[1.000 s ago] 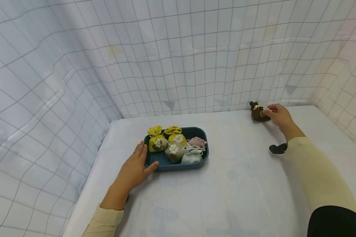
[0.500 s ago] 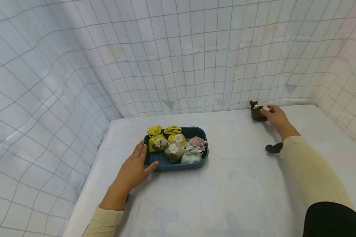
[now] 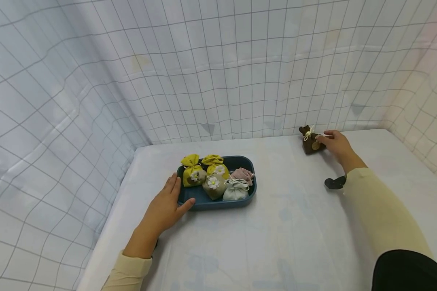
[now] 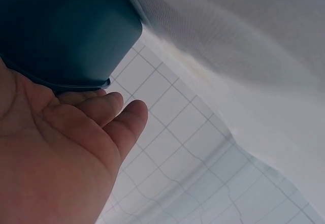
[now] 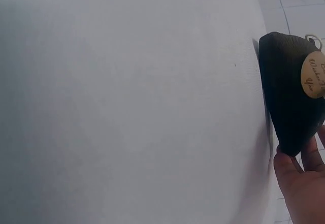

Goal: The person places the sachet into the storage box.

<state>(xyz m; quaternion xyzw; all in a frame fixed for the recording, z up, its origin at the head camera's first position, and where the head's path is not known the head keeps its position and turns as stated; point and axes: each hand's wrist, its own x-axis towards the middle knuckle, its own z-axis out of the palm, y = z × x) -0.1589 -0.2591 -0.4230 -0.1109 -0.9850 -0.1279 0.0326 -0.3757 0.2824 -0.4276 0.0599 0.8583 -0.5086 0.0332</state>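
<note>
A dark blue tray sits on the white table and holds several small cloth pouches: two yellow ones, a beige one with a daisy, a pink one and a pale one. My left hand lies flat on the table, its straight fingers against the tray's left end; the left wrist view shows the left hand under that corner. Far right, my right hand pinches a brown pouch with a cream tie. The right wrist view shows this brown pouch, its round tag and one fingertip on it.
Grid-patterned white cloth walls close in the table at the back and both sides. The table's left edge runs close to my left forearm. A dark wrist mount hangs under my right sleeve.
My right hand closed on the brown pouch and drew it a little left, away from the back wall, tilting it. The left hand and tray stayed still.
</note>
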